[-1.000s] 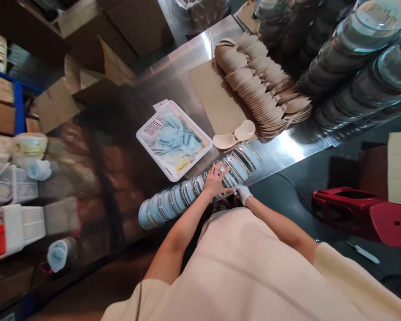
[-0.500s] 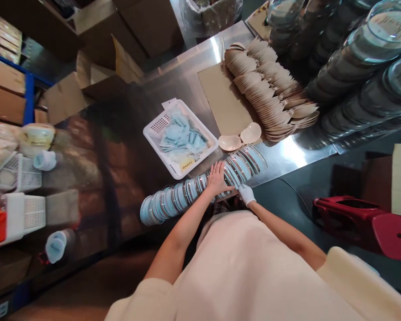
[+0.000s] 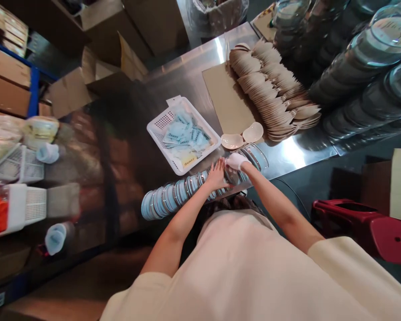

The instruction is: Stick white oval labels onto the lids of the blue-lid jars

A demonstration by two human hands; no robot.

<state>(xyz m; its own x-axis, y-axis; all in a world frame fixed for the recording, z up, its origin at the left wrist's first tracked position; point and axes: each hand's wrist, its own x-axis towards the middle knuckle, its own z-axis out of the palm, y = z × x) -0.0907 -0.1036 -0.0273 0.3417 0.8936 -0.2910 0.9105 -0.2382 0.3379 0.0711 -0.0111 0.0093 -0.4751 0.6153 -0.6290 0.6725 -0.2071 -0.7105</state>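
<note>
A long row of round clear lids (image 3: 162,200), nested on their sides with pale blue faces and shiny rims, runs along the table's near edge. My bare left hand (image 3: 216,176) rests across the row's middle, fingers stretched out over the rims. Just right of it, my right hand (image 3: 236,161) in a white glove reaches over the row, its fingers bunched by the left fingertips. What those fingers pinch, if anything, is hidden. Behind the row sits a white perforated basket (image 3: 160,149) of small blue-printed sachets (image 3: 187,136). Two pale spoon-shaped pieces (image 3: 242,136) lie beside it.
Rows of beige spoon-shaped pieces (image 3: 270,93) stand by a cardboard sheet (image 3: 220,100) on the metal table (image 3: 194,84). Tall stacks of clear containers (image 3: 364,58) rise at the right. A red stool (image 3: 347,214) stands on the floor. Cardboard boxes (image 3: 107,67) are at the back left.
My gloved right hand has moved from the row's near side up and over its top, closer to my left hand. The left hand stays on the row. The view has shifted slightly.
</note>
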